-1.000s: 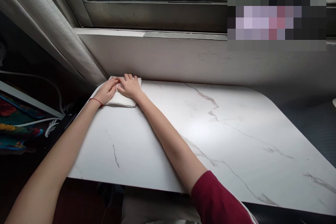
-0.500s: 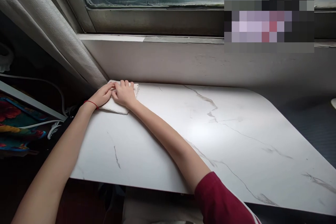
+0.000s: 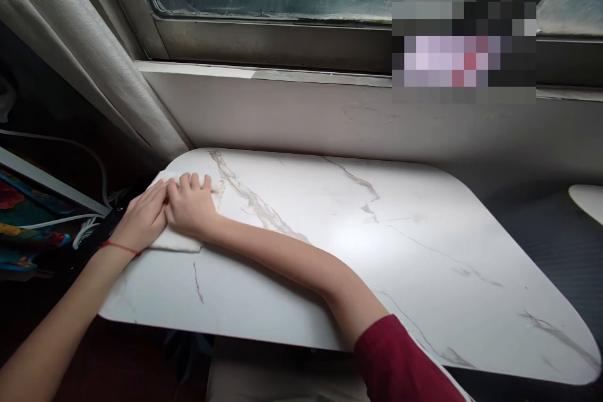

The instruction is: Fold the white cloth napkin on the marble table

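Since the earlier frame, the left hand point(image 3: 144, 217) and right hand point(image 3: 191, 204) have come away from the back corner toward the person, along the left side of the worktop point(image 3: 254, 308), bringing the white cloth point(image 3: 176, 242) with them. The back corner and a brown vein now show bare; the view has shifted slightly too.

The largest risk, I judge, is the 2 hands running past the worktop's left side, because the cloth lies right against that rim. Whether it overhangs is hidden by the left hand. If it slid off, it could drop into the dark gap or catch on the white cables point(image 3: 85, 229) there. A smaller risk is the cloth bunching, since both palms press on just part of it and its near edge lies free.

For room, the broadest bare stretch runs to the right, past the right forearm, as far as the slanting right edge. The wall point(image 3: 282, 113) closes off the back, and the curtain point(image 3: 94, 69) hangs close to the rounded back-left corner. The near edge has a short bare strip before it.

The hands touch each other and lie flat on the cloth: left fingers straight and close together, right fingers bent and slightly apart, neither visibly pinching it. Smallest is the red bracelet point(image 3: 121, 246) on the left wrist, near the cloth.
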A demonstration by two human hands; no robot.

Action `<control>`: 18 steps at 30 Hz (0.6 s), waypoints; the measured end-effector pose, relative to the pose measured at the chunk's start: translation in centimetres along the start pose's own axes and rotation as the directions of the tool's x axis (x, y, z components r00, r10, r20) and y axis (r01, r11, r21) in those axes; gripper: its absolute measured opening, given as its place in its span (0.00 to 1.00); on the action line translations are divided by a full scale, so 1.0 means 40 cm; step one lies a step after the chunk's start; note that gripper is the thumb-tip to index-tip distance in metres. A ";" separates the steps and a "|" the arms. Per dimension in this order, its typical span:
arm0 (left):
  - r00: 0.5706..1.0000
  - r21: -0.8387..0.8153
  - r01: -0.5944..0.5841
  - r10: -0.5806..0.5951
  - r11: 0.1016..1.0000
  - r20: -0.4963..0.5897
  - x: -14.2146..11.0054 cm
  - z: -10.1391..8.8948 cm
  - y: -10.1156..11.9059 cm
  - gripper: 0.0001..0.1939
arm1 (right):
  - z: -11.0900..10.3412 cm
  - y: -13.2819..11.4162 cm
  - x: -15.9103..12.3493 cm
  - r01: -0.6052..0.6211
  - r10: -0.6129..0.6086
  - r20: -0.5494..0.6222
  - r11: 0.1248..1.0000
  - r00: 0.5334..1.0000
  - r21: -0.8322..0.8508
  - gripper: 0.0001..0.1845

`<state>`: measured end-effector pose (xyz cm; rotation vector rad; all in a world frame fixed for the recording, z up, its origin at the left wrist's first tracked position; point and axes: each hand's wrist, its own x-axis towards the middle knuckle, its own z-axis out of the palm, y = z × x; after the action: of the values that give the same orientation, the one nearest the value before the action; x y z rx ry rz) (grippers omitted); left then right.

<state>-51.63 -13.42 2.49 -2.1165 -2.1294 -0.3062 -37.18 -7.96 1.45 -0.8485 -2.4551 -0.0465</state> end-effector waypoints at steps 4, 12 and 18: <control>0.999 -0.082 0.040 -0.042 0.996 -0.027 -0.130 -0.018 0.012 0.36 | -0.037 -0.081 -0.051 0.081 -0.078 0.044 0.994 0.996 -0.076 0.26; 0.994 -0.078 0.052 -0.060 0.996 -0.096 -0.303 -0.033 0.023 0.38 | -0.111 -0.185 -0.117 0.245 -0.203 0.258 0.959 0.944 -0.141 0.30; 0.986 -0.017 0.068 -0.070 0.998 -0.150 -0.313 -0.022 0.023 0.33 | -0.116 -0.177 -0.112 0.250 -0.216 0.281 0.964 0.935 -0.089 0.29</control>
<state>-50.61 -25.82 0.51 -1.9608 -2.1220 -0.4709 -36.16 -17.08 4.18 -0.6423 -2.8260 -0.1820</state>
